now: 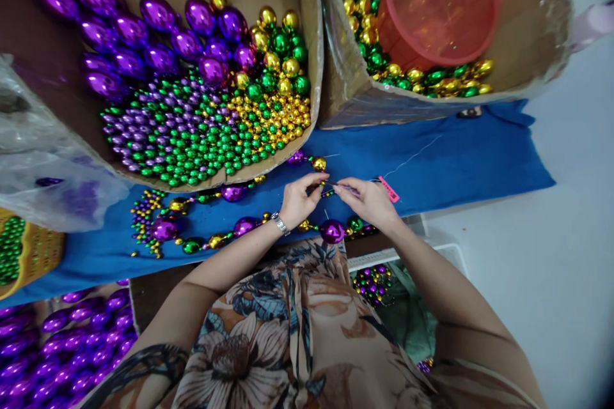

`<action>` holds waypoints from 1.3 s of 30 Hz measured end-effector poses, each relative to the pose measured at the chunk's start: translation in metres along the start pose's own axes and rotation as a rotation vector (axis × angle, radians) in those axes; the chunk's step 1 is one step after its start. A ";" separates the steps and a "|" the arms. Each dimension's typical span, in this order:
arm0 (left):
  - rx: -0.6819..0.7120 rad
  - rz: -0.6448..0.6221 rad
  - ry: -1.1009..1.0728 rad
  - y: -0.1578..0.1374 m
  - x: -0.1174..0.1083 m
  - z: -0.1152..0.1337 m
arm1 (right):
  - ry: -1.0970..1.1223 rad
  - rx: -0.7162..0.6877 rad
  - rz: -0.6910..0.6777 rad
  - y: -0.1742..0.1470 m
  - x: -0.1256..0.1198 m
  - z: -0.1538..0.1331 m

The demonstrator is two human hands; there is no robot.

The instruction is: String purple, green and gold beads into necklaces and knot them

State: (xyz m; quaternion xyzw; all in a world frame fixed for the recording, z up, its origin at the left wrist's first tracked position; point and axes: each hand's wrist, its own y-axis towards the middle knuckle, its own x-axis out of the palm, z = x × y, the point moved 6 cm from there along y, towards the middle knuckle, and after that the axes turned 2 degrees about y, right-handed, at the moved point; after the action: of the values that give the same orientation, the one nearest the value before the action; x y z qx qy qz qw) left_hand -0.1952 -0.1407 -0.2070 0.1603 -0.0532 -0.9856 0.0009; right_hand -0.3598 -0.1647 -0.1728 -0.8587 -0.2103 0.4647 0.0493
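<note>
My left hand [301, 201], with a watch [281, 223] on its wrist, is closed in a pinch at a small gold bead [322, 183]. Facing it, my right hand [368, 202] pinches a thin needle-like strand that spans the gap between the fingertips. White thread [415, 153] trails away beyond the right hand, beside a pink tag [388, 189]. A bead garland [233, 192] of purple, gold and green balls loops over the blue cloth [460, 160], left of and below the hands. One large purple ball [332, 231] lies just under them.
Behind the hands stands a cardboard box [314, 77] of sorted beads. Another box [355, 102] at right holds beads and a red bucket [439, 61]. Loose small beads [144, 214] lie at left, near a yellow basket [45, 249]. Purple ovals [71, 339] fill the lower left.
</note>
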 end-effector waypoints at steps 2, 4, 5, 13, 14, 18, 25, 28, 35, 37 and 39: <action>0.010 0.003 0.016 0.000 0.000 0.002 | -0.022 0.004 0.003 0.000 0.001 0.000; 0.015 0.007 0.033 0.000 -0.001 0.003 | -0.064 0.006 0.022 0.000 0.001 0.001; 0.016 0.008 0.039 0.001 -0.001 0.003 | -0.086 0.004 0.032 -0.001 0.001 0.000; -0.002 0.005 0.004 0.001 0.001 0.000 | 0.065 -0.006 0.015 0.000 0.004 0.004; -0.011 -0.003 -0.009 0.002 0.002 -0.001 | 0.124 -0.002 0.006 0.001 0.006 0.007; -0.081 -0.030 -0.130 0.004 0.003 -0.010 | 0.365 0.049 0.007 0.009 0.013 0.023; -0.288 -0.014 -0.274 0.002 0.001 -0.034 | 0.715 0.167 0.052 0.019 0.025 0.039; -0.423 -0.030 -0.392 0.002 0.002 -0.039 | 0.768 0.218 0.059 0.020 0.025 0.040; -0.741 -0.105 -0.752 0.000 0.005 -0.039 | 0.845 0.256 -0.001 0.023 0.030 0.044; -0.729 -0.112 -0.727 0.000 0.005 -0.039 | 0.843 0.251 0.001 0.024 0.031 0.044; -0.677 -0.119 -0.681 0.000 0.005 -0.040 | 0.834 0.241 0.005 0.025 0.032 0.044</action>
State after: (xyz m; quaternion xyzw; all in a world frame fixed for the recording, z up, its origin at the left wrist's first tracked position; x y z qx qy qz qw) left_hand -0.1874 -0.1452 -0.2467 -0.1779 0.2827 -0.9423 -0.0208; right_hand -0.3727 -0.1788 -0.2293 -0.9616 -0.1144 0.0992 0.2291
